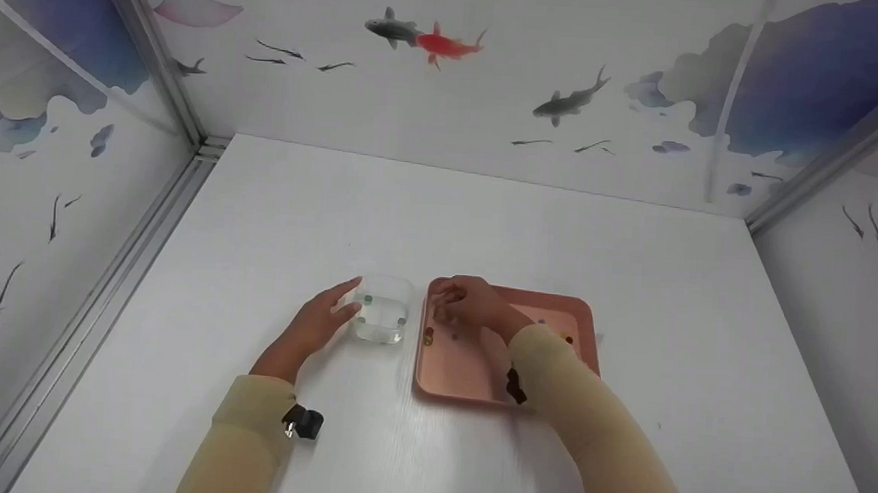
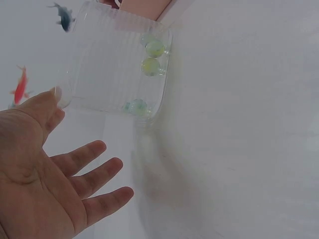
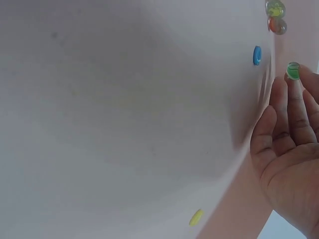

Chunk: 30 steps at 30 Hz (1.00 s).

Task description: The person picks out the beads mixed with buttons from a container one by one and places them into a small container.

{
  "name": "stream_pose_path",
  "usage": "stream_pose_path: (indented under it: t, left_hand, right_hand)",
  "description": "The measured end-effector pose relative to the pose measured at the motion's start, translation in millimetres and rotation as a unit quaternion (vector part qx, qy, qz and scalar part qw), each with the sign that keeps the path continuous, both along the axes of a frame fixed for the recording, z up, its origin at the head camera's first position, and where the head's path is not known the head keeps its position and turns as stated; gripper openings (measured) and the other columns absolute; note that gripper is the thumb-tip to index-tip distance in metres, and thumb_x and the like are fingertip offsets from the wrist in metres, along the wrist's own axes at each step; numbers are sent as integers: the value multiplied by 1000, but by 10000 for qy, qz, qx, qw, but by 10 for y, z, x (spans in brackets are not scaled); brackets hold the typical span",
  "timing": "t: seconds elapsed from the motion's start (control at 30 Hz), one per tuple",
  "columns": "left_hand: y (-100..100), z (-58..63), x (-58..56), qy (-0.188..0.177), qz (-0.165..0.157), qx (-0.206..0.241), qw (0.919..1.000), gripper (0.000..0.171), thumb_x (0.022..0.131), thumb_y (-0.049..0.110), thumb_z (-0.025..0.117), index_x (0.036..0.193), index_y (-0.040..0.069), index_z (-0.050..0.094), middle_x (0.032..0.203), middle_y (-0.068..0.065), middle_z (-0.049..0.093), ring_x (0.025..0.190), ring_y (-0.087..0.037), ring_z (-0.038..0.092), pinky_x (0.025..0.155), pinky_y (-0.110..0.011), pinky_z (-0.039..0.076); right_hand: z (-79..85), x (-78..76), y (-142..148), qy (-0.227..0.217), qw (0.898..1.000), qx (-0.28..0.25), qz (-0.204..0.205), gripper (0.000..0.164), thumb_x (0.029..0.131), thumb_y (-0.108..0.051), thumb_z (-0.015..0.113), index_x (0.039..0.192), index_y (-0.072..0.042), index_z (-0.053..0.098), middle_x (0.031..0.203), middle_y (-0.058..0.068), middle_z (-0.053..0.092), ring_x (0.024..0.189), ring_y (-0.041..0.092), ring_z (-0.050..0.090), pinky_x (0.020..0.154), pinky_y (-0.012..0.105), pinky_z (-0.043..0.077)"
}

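- So we've got the right hand (image 1: 473,305) above the far left part of a pink tray (image 1: 462,379), fingers bent, with a green marble (image 3: 292,70) pinched between the thumb and a fingertip. That's all we can see it holding.
- Our left hand (image 1: 314,326) is pretty much wide open, fingers spread, not gripped round anything. A fingertip is right at the cup's rim; we can't tell how hard it's touching, if at all.
- The clear cup (image 2: 94,59) stands upright just right of the left hand, between it and the tray. We see a few marbles (image 2: 151,66) low inside, greenish and yellowish.
- In the tray, a yellow marble (image 3: 275,8) and a red marble (image 3: 279,25) sit together near the right hand, on its near side along the left wall.
- A small blue piece (image 3: 257,56) lies close to that hand's fingertips too.
- There's also a yellow piece (image 3: 196,217), further from the fingertips.
- All of it's on a white table (image 1: 336,203) under both our hands.
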<state>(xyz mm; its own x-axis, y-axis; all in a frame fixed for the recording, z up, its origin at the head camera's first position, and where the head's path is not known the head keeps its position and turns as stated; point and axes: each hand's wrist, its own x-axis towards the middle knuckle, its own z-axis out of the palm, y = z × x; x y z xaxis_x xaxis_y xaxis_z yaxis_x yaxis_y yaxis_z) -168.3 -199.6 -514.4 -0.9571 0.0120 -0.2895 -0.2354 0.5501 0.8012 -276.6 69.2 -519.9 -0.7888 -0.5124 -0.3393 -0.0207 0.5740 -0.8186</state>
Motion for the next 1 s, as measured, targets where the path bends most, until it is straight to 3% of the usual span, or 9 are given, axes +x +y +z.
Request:
stream_pose_path:
  t: [0.23, 0.57, 0.73, 1.0]
  left_hand:
    - [-13, -22, -4, -74, 18, 36, 10000, 54, 102, 32, 49, 152, 27, 31, 158, -12, 25, 141, -41, 28, 112, -58, 25]
    - [-7, -42, -32, -87, 56, 1, 9999, 54, 101, 34, 49, 152, 27, 31, 158, -10, 26, 142, -39, 28, 114, -56, 24]
    - [3, -31, -21, -78, 59, -2, 10000, 54, 102, 34, 49, 152, 26, 32, 158, -10, 26, 142, -39, 28, 113, -56, 25]
    - [7, -14, -14, -32, 9, -19, 10000, 54, 102, 33, 49, 152, 24, 32, 158, -13, 27, 141, -41, 29, 113, -57, 25]
  right_hand:
    - [63, -7, 39, -42, 9998, -170, -95, 28, 91, -6, 65, 119, -9, 63, 110, 5, 67, 93, 18, 65, 84, 34, 54]
    - [104, -31, 56, 50, 9986, -305, -418, 27, 92, -7, 63, 119, -13, 65, 118, 5, 64, 113, 22, 58, 95, 39, 49]
    - [136, -23, 68, 39, 9973, -547, -491, 27, 92, -11, 66, 119, -10, 64, 119, 9, 65, 114, 24, 59, 93, 40, 50]
    - [200, -9, 92, -143, 9941, -811, -699, 43, 91, -18, 69, 130, -3, 57, 115, 9, 67, 108, 22, 62, 94, 43, 51]
